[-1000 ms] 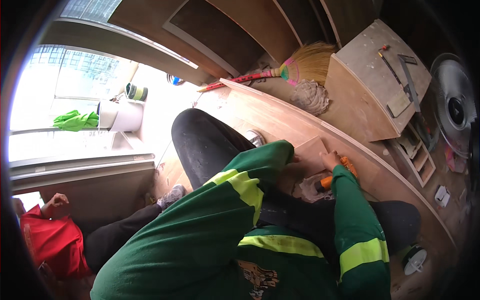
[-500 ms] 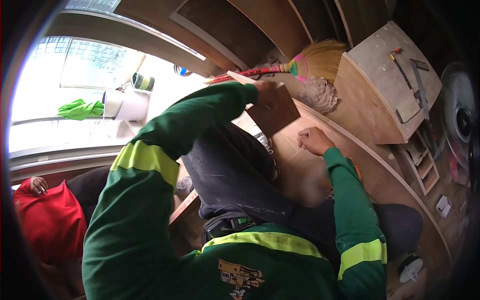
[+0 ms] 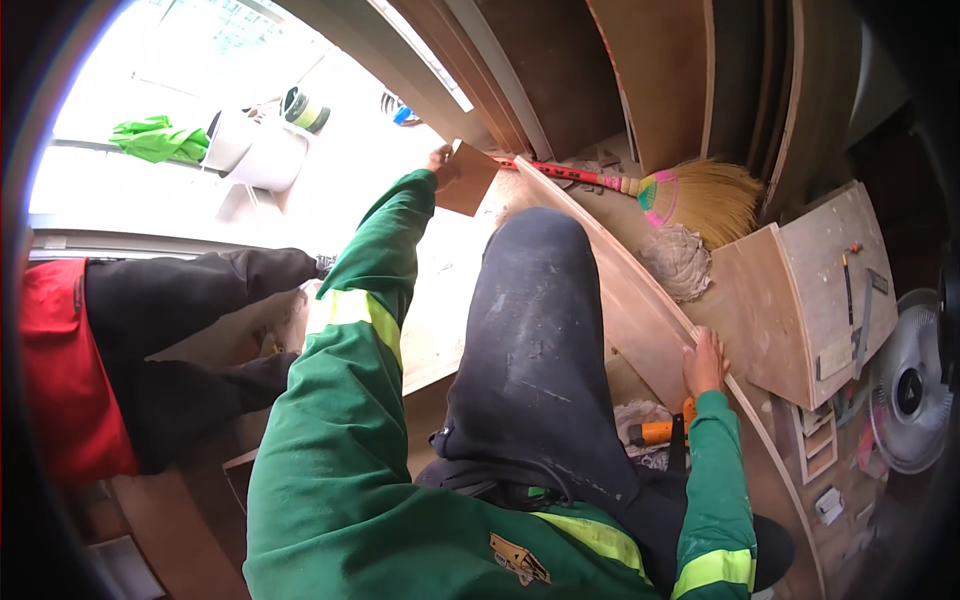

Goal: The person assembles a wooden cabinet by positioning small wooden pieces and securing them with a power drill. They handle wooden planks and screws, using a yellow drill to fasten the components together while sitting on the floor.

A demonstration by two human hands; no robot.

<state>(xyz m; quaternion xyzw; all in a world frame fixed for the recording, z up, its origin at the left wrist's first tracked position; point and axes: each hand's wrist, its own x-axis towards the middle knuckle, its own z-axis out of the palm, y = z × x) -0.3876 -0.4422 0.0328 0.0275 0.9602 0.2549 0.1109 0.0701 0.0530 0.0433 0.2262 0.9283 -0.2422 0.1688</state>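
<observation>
My left hand [image 3: 441,168] is stretched out far ahead and closed on the edge of a small brown wooden board [image 3: 468,182]. On the right, my right hand [image 3: 706,362] grips the upper edge of a long wooden panel [image 3: 632,285] that stands on edge and runs toward me. Part of its fingers is hidden behind that edge. Just beside my right forearm lies a tool with an orange handle [image 3: 655,433]; my sleeve partly covers it. My raised knee is between the two arms.
Behind the panel lie a broom [image 3: 705,200] and a crumpled rag [image 3: 678,262]. A wooden box [image 3: 800,290] with a square [image 3: 868,310] and a pencil on top stands right, near a fan [image 3: 910,390]. A person in dark trousers [image 3: 200,295] sits left. White buckets [image 3: 262,150] are far left.
My left hand has carried the small board forward and left. My right hand has moved right onto the long panel's edge. My view has shifted, and my knee now stands raised in the middle.
</observation>
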